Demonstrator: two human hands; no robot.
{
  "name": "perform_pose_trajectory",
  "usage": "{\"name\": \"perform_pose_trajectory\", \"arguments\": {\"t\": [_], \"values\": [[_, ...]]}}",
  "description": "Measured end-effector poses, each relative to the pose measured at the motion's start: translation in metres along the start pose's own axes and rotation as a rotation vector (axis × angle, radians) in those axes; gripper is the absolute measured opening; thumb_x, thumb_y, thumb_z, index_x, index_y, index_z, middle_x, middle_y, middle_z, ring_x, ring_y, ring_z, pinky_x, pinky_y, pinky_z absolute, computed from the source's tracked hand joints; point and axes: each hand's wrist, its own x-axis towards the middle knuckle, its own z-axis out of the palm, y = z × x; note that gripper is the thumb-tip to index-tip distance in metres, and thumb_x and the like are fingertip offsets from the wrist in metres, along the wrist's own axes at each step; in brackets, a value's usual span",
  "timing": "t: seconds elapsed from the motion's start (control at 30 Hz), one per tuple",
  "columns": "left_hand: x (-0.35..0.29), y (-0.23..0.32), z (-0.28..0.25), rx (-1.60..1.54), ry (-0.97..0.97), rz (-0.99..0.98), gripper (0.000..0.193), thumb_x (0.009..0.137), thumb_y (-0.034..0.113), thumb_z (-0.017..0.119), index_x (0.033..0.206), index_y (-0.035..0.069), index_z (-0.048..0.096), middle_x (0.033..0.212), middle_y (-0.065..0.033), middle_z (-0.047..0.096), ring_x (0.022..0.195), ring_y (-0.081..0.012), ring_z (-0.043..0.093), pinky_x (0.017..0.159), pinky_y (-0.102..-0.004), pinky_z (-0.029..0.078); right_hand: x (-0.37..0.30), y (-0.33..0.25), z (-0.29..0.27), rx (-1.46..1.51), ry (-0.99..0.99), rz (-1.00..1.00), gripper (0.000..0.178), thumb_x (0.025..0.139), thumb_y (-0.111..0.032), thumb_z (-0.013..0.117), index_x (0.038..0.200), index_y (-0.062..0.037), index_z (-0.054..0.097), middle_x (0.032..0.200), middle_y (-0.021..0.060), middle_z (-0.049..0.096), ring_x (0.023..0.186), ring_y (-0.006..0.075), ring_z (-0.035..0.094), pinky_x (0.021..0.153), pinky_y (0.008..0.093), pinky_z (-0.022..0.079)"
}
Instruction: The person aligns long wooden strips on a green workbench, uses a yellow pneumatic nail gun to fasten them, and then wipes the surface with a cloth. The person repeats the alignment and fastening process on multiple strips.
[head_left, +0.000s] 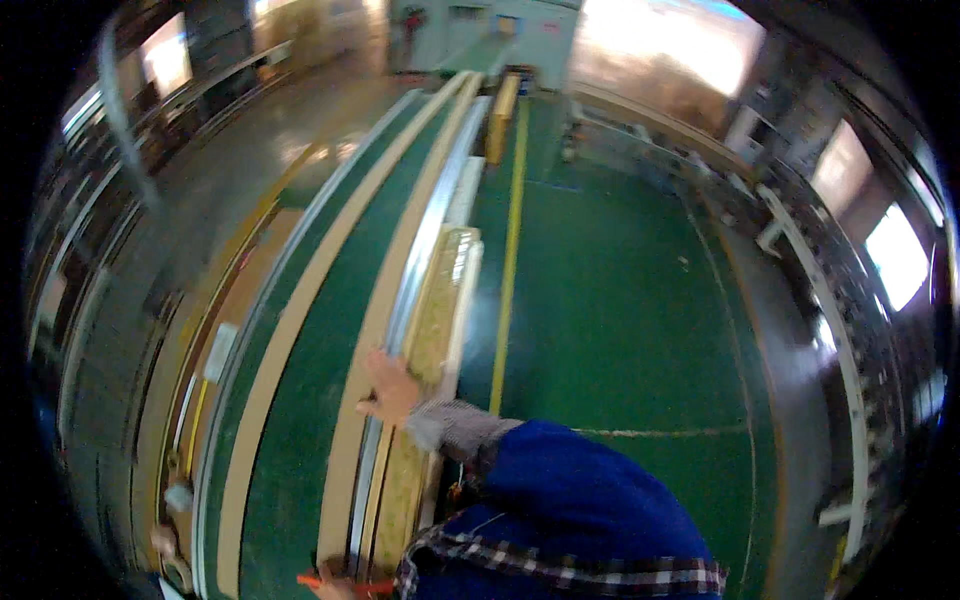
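My right hand (pixel 392 388) reaches forward from a blue sleeve with a checked cuff. Its fingers lie spread over a long tan strip (pixel 395 285) and the silver metal profile (pixel 422 235) running beside it. Low in the view, my left hand (pixel 335 583) is closed around a slim orange tool (pixel 375 587); the lower edge cuts it off, so its exact kind cannot be told. Next to the silver profile, on its right, a long yellowish wrapped bundle (pixel 402 495) lies lengthwise. The wrapping looks glossy near its far end.
Another tan strip (pixel 287 325) runs parallel on the green surface (pixel 270 480), left of my hands. Rolls of what looks like tape (pixel 178 573) sit at the lower left edge. A yellow line (pixel 513 220) crosses the green floor (pixel 620 290). Racks (pixel 825 290) stand along the right.
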Motion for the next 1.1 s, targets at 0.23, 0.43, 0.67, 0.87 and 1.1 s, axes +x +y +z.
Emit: {"name": "perform_pose_trajectory", "arguments": {"t": [0.23, 0.43, 0.67, 0.87, 1.1], "values": [[-0.015, 0.009, 0.04, 0.17, 0.24, 0.289, 0.03, 0.078, 0.014, 0.07, 0.095, 0.0, 0.05, 0.077, -0.0044, 0.052, 0.063, -0.0124, 0.047, 0.054, -0.028, 0.041, 0.028, 0.04, -0.032, -0.279, -0.013, 0.021, 0.087, 0.083, -0.057, 0.05, 0.138, 0.0056, 0.026, 0.147, 0.0216, 0.019, 0.137, 0.0329, 0.017, 0.11, 0.0488, 0.011], [-0.035, 0.03, 0.045, 0.116, 0.282, 0.267, 0.03, 0.072, 0.011, 0.068, 0.095, 0.002, 0.052, 0.079, -0.0022, 0.05, 0.07, -0.0111, 0.046, 0.061, -0.0256, 0.041, 0.057, 0.023, -0.051, -0.35, -0.145, 0.062, 0.088, 0.084, -0.056, 0.048, 0.138, 0.0076, 0.022, 0.146, 0.0239, 0.016, 0.136, 0.0351, 0.015, 0.11, 0.0494, 0.012], [-0.042, 0.039, 0.059, 0.217, 0.323, 0.249, 0.032, 0.073, 0.012, 0.069, 0.096, 0.002, 0.049, 0.073, 0.0001, 0.051, 0.064, -0.0088, 0.047, 0.058, -0.0241, 0.041, -0.011, -0.037, -0.029, -0.305, -0.189, -0.422, 0.092, 0.082, -0.058, 0.048, 0.139, 0.0081, 0.018, 0.147, 0.0249, 0.014, 0.136, 0.0388, 0.012, 0.11, 0.0508, 0.012], [-0.044, 0.031, 0.051, 0.061, 0.316, 0.214, 0.031, 0.073, 0.011, 0.068, 0.095, 0.001, 0.049, 0.071, -0.0003, 0.051, 0.063, -0.0089, 0.048, 0.057, -0.0244, 0.041, -0.082, -0.133, -0.003, -0.184, -0.528, -0.832, 0.091, 0.081, -0.057, 0.05, 0.139, 0.0065, 0.019, 0.147, 0.0227, 0.013, 0.137, 0.0368, 0.011, 0.109, 0.0543, 0.009], [-0.037, 0.032, 0.055, 0.173, 0.326, 0.243, 0.026, 0.074, 0.013, 0.066, 0.088, -0.001, 0.05, 0.069, -0.0031, 0.054, 0.062, -0.0126, 0.05, 0.057, -0.0278, 0.042, -0.096, -0.165, 0.007, -0.095, -0.631, -1.086, 0.088, 0.08, -0.056, 0.051, 0.14, 0.0022, 0.021, 0.149, 0.0164, 0.015, 0.138, 0.0308, 0.012, 0.109, 0.053, 0.012]]}}
